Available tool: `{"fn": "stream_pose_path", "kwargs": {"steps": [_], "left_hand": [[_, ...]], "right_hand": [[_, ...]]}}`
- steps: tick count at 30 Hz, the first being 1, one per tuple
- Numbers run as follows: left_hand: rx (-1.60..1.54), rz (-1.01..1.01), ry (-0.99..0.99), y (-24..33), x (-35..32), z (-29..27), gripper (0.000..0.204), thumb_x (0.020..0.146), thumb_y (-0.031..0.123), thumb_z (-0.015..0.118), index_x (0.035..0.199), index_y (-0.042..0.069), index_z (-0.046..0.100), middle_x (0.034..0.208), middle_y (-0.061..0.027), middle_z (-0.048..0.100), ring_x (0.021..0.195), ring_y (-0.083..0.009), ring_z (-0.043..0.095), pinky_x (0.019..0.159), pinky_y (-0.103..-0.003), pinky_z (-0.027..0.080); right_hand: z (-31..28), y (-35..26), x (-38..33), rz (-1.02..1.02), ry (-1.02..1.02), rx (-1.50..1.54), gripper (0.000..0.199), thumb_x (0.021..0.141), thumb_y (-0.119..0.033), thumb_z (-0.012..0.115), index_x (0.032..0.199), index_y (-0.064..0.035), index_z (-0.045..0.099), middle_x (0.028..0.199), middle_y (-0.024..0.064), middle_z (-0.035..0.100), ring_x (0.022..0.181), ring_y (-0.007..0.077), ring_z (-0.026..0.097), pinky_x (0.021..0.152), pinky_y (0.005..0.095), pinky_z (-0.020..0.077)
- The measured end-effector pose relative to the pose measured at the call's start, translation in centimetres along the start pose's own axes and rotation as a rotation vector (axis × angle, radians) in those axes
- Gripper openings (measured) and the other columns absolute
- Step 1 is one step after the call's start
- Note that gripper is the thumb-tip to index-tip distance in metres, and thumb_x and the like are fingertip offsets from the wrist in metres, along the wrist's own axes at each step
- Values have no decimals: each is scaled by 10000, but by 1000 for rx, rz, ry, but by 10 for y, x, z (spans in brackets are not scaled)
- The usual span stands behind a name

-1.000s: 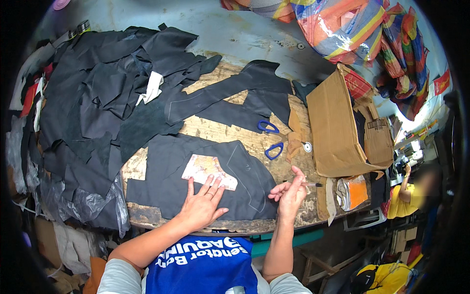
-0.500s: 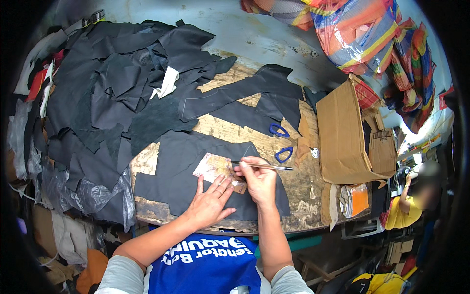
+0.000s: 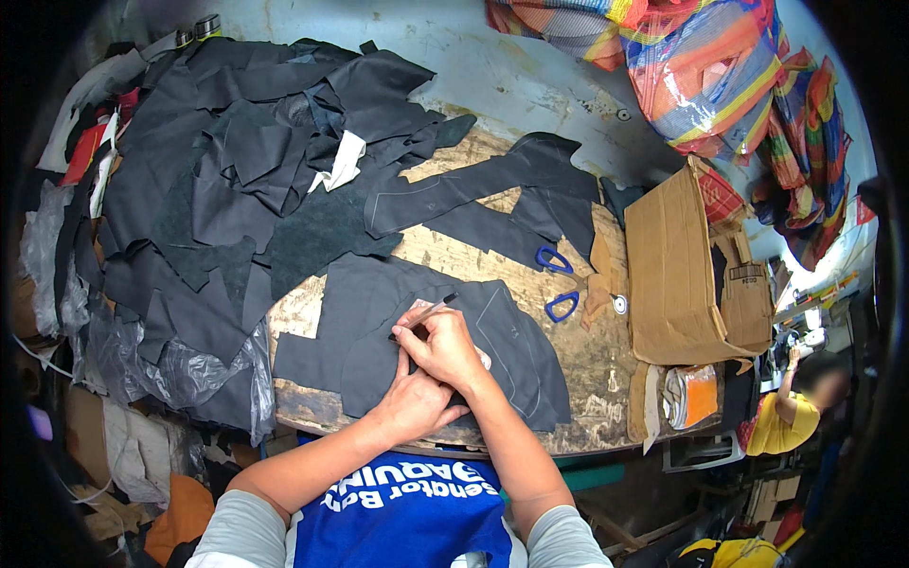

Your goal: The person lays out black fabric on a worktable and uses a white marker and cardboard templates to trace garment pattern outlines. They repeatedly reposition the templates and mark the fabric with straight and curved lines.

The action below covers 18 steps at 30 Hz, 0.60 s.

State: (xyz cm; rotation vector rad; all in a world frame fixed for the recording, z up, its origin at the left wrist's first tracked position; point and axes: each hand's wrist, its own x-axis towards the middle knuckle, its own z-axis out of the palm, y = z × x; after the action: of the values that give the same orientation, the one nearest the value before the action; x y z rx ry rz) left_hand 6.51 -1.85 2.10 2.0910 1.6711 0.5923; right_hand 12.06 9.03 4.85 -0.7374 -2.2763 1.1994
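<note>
Beneath the fingers [image 3: 413, 343], the sheet [image 3: 497, 350] is black with thin white lines; the template [image 3: 485, 360], mostly hidden, seems pinkish. To their right, the scissor handles [image 3: 557, 301] are blue and the cardboard box [image 3: 674, 270] is brown.

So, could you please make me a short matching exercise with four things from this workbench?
Things:
1. Pen
2. Scissors
3. Cardboard box
4. White scrap

Descriptions:
A. Brown, near the right end of the table
B. Lying on the heap of dark material
C. Held in the right hand
D. Showing two blue handles

Right pairs: 1-C, 2-D, 3-A, 4-B.
</note>
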Motion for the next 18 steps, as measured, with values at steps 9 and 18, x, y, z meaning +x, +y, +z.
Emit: {"fn": "stream_pose_path", "kwargs": {"steps": [9, 18], "left_hand": [[73, -21, 55, 3, 0, 0, 668, 846, 408, 617, 1359, 27, 426, 1444, -156, 368, 1378, -306, 274, 1029, -710, 148], [85, -61, 2, 5, 2, -3, 640, 834, 415, 631, 1310, 14, 484, 1435, -165, 382, 1375, -304, 287, 1025, -709, 168]], "right_hand": [[-9, 16, 27, 98, 295, -27, 124, 786, -58, 652, 781, 66, 660, 762, 185, 670, 659, 276, 680, 620, 325, 535], [-38, 31, -11, 286, 477, 6, 120, 821, -72, 659, 828, 46, 639, 677, 99, 665, 612, 134, 657, 551, 285, 524]]}}
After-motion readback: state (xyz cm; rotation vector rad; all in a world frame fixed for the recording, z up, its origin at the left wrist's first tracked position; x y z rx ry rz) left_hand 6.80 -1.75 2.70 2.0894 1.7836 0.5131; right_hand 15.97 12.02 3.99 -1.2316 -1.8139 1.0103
